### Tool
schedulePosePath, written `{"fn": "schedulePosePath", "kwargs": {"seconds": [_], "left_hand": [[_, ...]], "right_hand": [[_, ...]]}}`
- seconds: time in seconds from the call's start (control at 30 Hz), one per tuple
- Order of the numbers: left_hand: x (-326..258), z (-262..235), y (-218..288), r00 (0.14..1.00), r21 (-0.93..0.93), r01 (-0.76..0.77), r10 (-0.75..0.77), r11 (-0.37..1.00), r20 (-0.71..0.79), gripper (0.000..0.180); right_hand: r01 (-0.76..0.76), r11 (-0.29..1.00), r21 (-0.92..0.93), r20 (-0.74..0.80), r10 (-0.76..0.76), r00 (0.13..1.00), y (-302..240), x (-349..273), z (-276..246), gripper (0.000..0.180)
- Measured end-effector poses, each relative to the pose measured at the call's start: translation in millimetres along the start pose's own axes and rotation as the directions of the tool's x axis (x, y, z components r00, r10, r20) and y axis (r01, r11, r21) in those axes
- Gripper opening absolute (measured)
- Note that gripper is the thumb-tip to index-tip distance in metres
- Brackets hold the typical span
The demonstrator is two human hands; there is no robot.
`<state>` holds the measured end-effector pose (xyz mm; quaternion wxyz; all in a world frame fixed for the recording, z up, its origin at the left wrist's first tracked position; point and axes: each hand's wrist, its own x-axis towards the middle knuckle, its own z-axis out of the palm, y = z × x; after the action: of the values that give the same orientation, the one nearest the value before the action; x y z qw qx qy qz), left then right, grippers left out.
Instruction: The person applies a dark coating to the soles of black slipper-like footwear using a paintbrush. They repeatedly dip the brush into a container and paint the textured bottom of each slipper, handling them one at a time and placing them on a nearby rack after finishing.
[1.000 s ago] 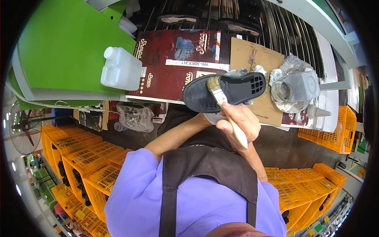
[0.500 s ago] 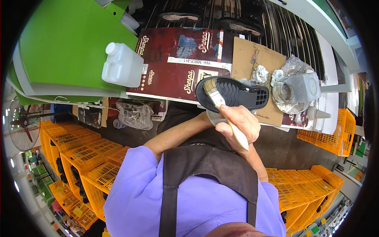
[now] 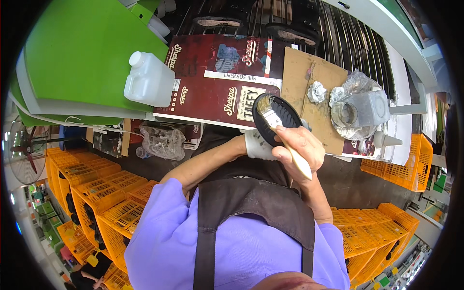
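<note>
A black shoe sole (image 3: 289,112) with a raised rim and ribbed inside is tilted up in front of my body. My left hand (image 3: 259,144), in a whitish glove with dark spots, grips it from beneath; most of its fingers are hidden behind the sole and my other hand. My right hand (image 3: 305,147) is closed around a paintbrush (image 3: 296,157) with a pale handle. The brush's light bristles press against the inside of the sole, near its rounded far end.
Flattened red cardboard (image 3: 208,96) and brown cardboard (image 3: 302,79) cover the bench. A white plastic jug (image 3: 150,79) stands left; a clear container (image 3: 369,107), crumpled wrapping and a nozzle bottle (image 3: 386,140) are right. A roller conveyor (image 3: 355,46) lies beyond. Yellow crates (image 3: 372,229) stand behind me.
The sole has turned from lying nearly level across to tilted steeply, its far end shifting right. More of my gloved left hand shows. My right hand has moved slightly right with the paintbrush.
</note>
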<state>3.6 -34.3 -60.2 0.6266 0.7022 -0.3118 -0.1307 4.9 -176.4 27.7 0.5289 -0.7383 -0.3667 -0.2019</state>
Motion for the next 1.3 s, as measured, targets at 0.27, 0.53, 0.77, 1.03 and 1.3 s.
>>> {"fn": "schedulePosePath", "kwargs": {"seconds": [0.27,0.53,0.77,1.03,1.3], "left_hand": [[9,-22,19,0.968,0.077,-0.010,-0.010,0.997,0.252,0.023],[18,-37,16,0.908,0.061,-0.021,-0.006,0.998,0.419,0.038],[11,-44,-3,0.881,-0.178,0.189,-0.087,0.966,0.466,0.041],[15,-51,13,0.827,-0.229,0.350,-0.185,0.908,0.530,0.068],[-20,-48,-52,0.886,-0.498,0.428,-0.242,0.754,0.395,0.069]], "right_hand": [[0.027,0.999,-0.036,0.058,-0.025,0.998,11,4,-10,0.037],[-0.023,1.000,-0.001,0.079,0.023,0.997,29,9,-24,0.030],[-0.165,0.982,0.088,0.048,0.161,0.986,44,10,-30,0.034],[-0.374,0.903,0.213,-0.004,0.384,0.923,65,-1,-35,0.036],[-0.548,0.769,0.330,-0.007,0.582,0.813,67,-8,-32,0.027]]}}
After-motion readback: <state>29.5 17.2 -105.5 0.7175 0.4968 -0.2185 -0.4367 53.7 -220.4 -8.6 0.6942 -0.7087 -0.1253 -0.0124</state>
